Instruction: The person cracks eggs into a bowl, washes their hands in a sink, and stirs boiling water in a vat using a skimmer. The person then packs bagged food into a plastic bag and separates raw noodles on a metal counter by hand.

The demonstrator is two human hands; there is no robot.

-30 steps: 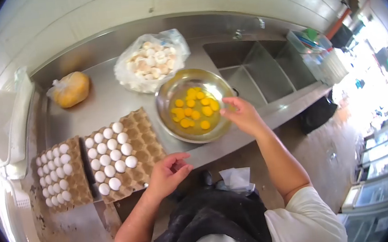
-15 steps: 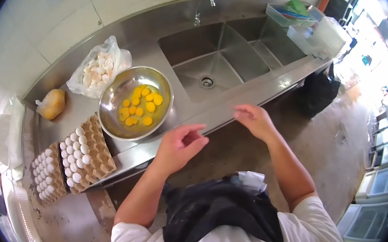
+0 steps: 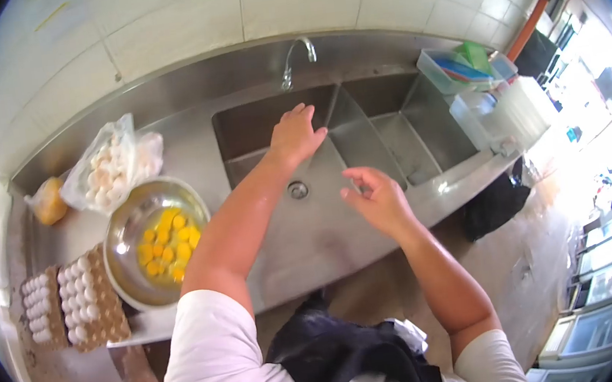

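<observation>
the left hand (image 3: 296, 136), fingers extended, is over the angular steel sink (image 3: 247, 126), near its curved, shiny faucet (image 3: 289, 62); the right hand (image 3: 380, 204), loosely open, hangs near the sink's front edge. left of the sink, a round polished bowl (image 3: 123, 247) holds glossy yolks (image 3: 170, 242), beside dimpled cardboard trays (image 3: 114, 315) of white eggs (image 3: 78, 297).

Left hand (image 3: 296, 137) extended forward, palm down; right hand (image 3: 380, 202) farther back, fingers half-curled, elbow (image 3: 475, 313) bent.
</observation>
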